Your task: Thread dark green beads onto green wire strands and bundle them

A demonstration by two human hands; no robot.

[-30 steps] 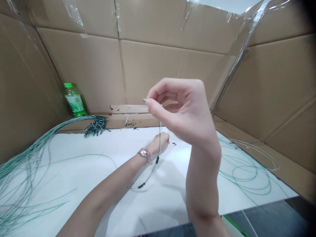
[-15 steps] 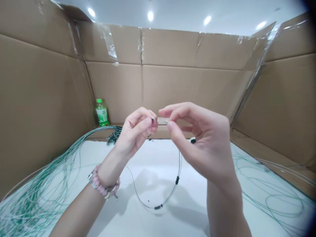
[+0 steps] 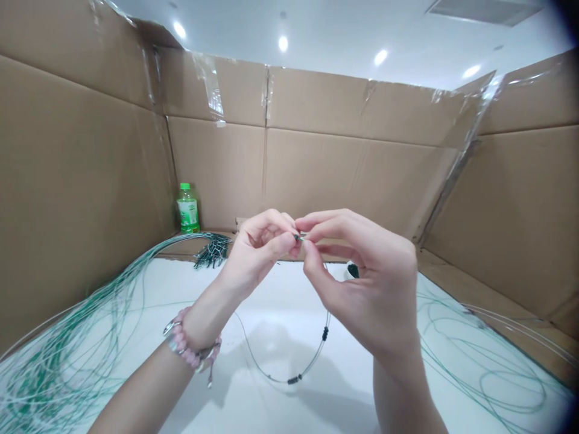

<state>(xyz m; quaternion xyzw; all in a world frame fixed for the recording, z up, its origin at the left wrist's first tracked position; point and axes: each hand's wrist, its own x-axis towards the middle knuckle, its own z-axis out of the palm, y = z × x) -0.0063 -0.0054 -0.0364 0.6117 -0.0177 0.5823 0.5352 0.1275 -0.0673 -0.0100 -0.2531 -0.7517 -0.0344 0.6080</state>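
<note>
Thumb and fingertips of my left hand [image 3: 260,253] pinch a small dark bead-like piece [image 3: 297,237]. Against it, my right hand [image 3: 368,274] is closed in a pinch on the end of a thin green wire [image 3: 303,239]. The fingertips of both hands meet in front of the back wall. Below them a thin wire loop [image 3: 256,360] hangs in a curve over the white table. Strung on that loop are two groups of small black pieces, one low in the middle [image 3: 295,379] and one on its right side [image 3: 325,334]. Fingers partly hide the held parts.
Cardboard walls [image 3: 344,175] enclose the white table [image 3: 289,301]. Left lies a large bundle of green and white wires [image 3: 58,355] with dark ends [image 3: 212,250]. A green bottle [image 3: 187,210] stands in the back left corner. Loose wire coils [image 3: 511,386] lie right; a dark item [image 3: 353,270] sits behind my right hand.
My hands have come together: the gap between the fingertips has closed, and the wire end in my right hand now meets the dark piece in my left. The camera view has tilted slightly up.
</note>
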